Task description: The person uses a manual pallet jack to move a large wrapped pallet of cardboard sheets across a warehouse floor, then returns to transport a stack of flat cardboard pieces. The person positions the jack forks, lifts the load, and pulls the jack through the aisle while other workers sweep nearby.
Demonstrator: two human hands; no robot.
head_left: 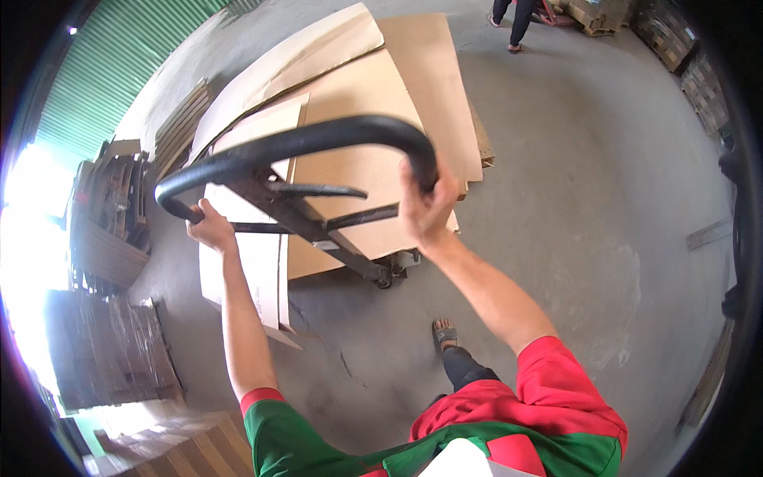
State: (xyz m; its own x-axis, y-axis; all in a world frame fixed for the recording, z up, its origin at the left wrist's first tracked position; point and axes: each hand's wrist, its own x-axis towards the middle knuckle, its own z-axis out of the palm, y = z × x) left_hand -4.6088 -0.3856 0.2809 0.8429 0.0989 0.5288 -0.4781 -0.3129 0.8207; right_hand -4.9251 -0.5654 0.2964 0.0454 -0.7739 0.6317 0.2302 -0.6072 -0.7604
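Observation:
Both my hands grip the black loop handle (318,137) of a pallet jack. My left hand (213,228) is wrapped round the handle's lower left corner. On the right side of the loop, my right hand (429,203) closes round the bar, slightly blurred. A dark lever (322,191) sits inside the loop, and the shaft slants down to a small wheel (384,280). Beyond the handle lie large brown cardboard sheets (362,91), stacked unevenly and overhanging. A wooden pallet edge (482,139) shows beneath them on the right.
Wrapped stacks of cardboard (111,350) stand at the left, with more piled boards (111,215) behind them. Wooden slats (181,127) lie beyond the sheets. Another person's legs (520,20) are at the far right, near loaded pallets (598,14). Grey concrete floor (572,207) extends to the right.

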